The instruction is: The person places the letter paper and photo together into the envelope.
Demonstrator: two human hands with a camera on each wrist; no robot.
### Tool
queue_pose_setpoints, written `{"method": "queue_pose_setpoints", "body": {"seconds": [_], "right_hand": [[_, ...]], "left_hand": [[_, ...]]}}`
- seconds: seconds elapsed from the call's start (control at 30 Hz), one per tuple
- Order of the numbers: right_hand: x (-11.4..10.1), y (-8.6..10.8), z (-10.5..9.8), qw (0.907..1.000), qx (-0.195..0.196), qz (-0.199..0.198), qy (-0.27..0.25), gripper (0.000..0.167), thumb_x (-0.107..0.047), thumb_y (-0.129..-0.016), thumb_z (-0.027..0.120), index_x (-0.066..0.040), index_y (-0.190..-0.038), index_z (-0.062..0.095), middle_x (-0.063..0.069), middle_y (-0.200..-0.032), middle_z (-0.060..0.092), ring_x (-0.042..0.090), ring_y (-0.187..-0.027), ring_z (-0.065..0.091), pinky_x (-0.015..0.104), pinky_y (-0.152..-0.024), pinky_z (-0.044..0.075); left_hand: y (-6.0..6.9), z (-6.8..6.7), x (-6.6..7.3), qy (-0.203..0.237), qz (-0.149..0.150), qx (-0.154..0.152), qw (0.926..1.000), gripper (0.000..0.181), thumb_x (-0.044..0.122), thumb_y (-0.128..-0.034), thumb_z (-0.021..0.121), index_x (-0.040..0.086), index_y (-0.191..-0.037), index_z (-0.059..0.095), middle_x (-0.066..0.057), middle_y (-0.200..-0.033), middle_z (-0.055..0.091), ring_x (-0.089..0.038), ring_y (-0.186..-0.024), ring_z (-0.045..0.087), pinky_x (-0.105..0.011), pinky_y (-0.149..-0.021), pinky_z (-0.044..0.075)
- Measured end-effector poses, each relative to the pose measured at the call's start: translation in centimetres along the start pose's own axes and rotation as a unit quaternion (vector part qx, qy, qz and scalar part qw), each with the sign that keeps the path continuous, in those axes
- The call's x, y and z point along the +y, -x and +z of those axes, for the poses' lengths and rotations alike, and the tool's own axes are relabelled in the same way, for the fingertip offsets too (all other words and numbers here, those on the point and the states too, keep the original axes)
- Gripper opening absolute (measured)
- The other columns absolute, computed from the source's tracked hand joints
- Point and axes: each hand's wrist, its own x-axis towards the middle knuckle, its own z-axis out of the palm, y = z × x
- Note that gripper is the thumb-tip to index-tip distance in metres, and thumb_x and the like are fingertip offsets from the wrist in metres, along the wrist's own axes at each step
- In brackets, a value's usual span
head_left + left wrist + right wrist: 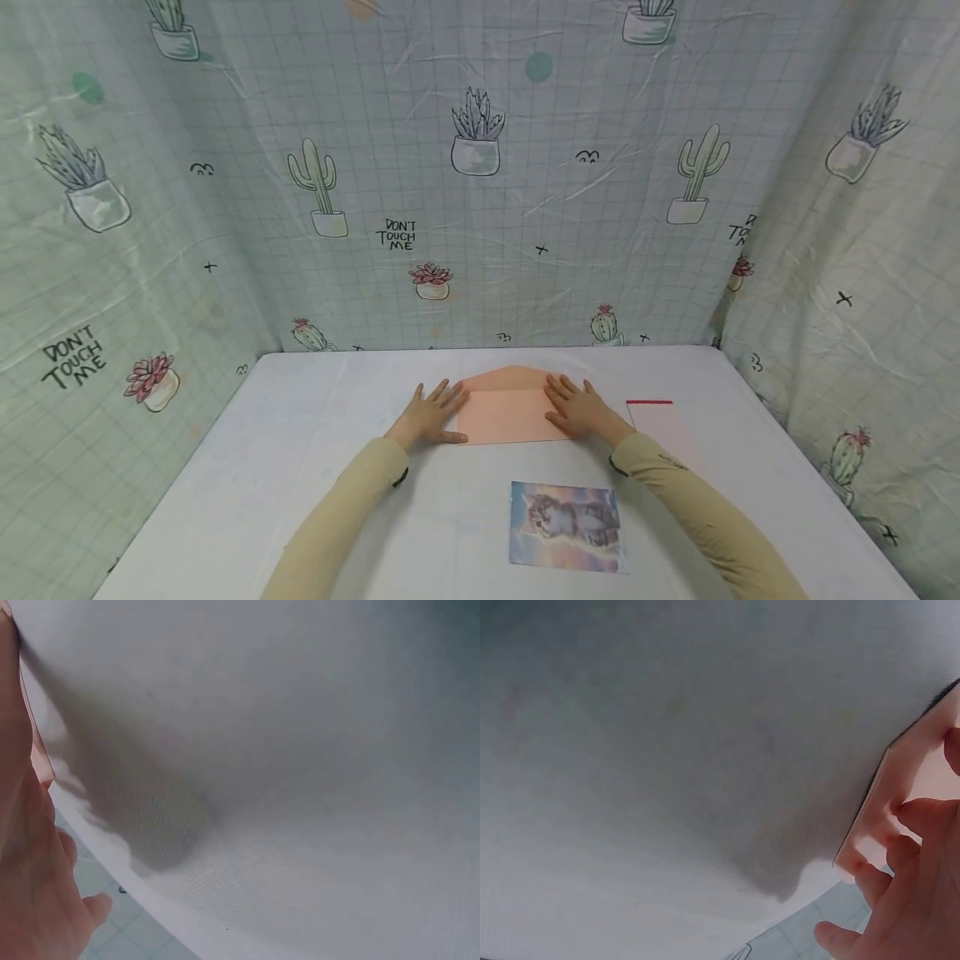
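My left hand (427,416) and right hand (587,410) rest at opposite ends of the peach envelope (510,417), fingers spread, presumably to steady it.

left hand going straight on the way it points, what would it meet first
The flat peach paper envelope, likely: the left hand sits at its edge, though exact contact is unclear.

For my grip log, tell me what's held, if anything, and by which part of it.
Nothing is gripped: the left hand rests at the left edge of the peach envelope, the right hand on its right side.
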Motion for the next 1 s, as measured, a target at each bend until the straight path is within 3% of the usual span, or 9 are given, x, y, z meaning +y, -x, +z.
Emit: {"method": "queue_pose_setpoints", "body": {"seconds": [0.57, 1.0], "right_hand": [[0.4, -0.6, -0.4, 0.9984, -0.04, 0.018, -0.037, 0.062, -0.04, -0.094, 0.036, -0.001, -0.14, 0.025, 0.013, -0.147, 0.023, 0.034, -0.135, 0.023, 0.064, -0.102, 0.017], [0.5, -1.1, -0.6, 0.9957, -0.07, 0.035, -0.05, 0.063, -0.041, -0.092, 0.038, -0.003, -0.141, 0.024, 0.012, -0.148, 0.022, 0.032, -0.136, 0.021, 0.059, -0.105, 0.019]], "left_hand": [[0.1, 0.0, 0.0, 0.035, -0.007, 0.003, 0.9994, 0.084, 0.062, -0.0799, 0.046, 0.014, -0.143, 0.02, -0.008, -0.15, 0.019, -0.032, -0.138, 0.015, -0.062, -0.105, 0.015], [0.0, 0.5, 0.0, 0.02, 0.0, 0.014, 0.9997, 0.08, 0.061, -0.0817, 0.044, 0.016, -0.143, 0.022, -0.009, -0.15, 0.019, -0.034, -0.137, 0.014, -0.062, -0.103, 0.018]]}}
